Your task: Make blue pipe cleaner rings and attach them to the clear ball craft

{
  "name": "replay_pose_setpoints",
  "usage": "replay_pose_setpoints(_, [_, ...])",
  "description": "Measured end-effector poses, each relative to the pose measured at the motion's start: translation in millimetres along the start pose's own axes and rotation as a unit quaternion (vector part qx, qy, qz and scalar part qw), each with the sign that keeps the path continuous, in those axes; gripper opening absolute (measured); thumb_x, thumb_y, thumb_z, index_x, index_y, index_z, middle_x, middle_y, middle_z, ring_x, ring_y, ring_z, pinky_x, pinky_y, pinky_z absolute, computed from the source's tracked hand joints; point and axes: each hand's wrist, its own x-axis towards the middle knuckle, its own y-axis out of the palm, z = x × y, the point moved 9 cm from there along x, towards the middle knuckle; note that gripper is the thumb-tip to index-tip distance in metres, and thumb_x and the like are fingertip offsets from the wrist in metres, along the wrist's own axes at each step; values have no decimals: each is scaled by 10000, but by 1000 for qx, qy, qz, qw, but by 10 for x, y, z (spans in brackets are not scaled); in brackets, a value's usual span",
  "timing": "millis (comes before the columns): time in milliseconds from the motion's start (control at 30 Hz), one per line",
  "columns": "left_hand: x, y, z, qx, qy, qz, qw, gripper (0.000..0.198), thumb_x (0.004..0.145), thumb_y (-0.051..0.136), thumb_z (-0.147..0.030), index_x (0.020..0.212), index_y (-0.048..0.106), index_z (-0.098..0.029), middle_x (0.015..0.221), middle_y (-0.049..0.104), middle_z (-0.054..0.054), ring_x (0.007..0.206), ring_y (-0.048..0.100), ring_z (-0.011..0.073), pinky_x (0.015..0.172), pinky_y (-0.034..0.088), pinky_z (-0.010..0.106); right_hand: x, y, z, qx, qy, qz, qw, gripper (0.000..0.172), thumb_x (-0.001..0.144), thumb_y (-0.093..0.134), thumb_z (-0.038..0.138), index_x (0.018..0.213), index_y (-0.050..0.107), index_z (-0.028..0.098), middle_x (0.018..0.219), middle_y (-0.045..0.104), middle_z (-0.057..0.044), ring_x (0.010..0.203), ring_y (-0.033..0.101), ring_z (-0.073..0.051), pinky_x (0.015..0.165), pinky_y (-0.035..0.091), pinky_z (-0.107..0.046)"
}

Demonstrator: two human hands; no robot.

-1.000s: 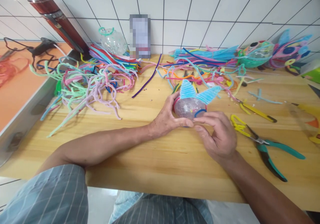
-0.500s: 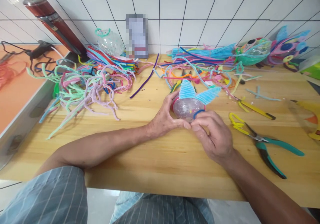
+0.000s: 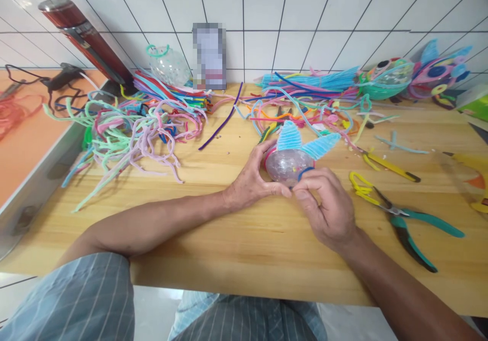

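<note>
My left hand is curved around the left side of a clear plastic ball, thumb along its lower edge. Two light blue, ribbed, ear-like pieces stand up from the ball, and pinkish-red trim runs along its sides. At the ball's lower right, my right hand is closed, thumb and forefinger pinched on a dark blue pipe cleaner bent in a curve. The pinched end of it is hidden by my fingers.
Pliers with teal handles and a yellow cutter lie to the right. Loose pipe cleaners are heaped at the left, with bundles behind. Decorated balls stand back right; a red flask leans back left.
The ball with its blue ears has shifted slightly to the right and tilted a little. Both hands keep nearly the same places and the same hold.
</note>
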Motion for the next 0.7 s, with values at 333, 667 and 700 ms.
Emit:
replay_pose_setpoints(333, [55, 6, -56, 49, -12, 3, 999, 1030, 741, 885, -604, 1582, 381, -286, 1663, 399, 143, 1548, 387, 356, 1303, 309, 538, -125, -233, -366, -9, 116, -108, 987, 200, 1032, 525, 280, 835, 560, 280, 785, 612, -24, 719, 596, -223, 658, 485, -413])
replay_pose_setpoints(667, [15, -4, 41, 2, -75, -19, 997, 895, 803, 840, -568, 1499, 412, -201, 1541, 532, 184, 1446, 511, 346, 1216, 421, 534, -61, -176, -319, -58, 88, -93, 990, 76, 965, 659, 188, 958, 672, 262, 898, 730, -13, 795, 679, -184, 692, 541, -343])
replay_pose_setpoints(700, [16, -1, 40, -2, -73, -20, 997, 894, 803, 838, -570, 1497, 412, -203, 1537, 536, 182, 1440, 517, 342, 1213, 425, 530, -62, -169, -322, -59, 89, -92, 990, 81, 971, 655, 190, 971, 686, 265, 912, 744, -17, 812, 693, -189, 700, 548, -346])
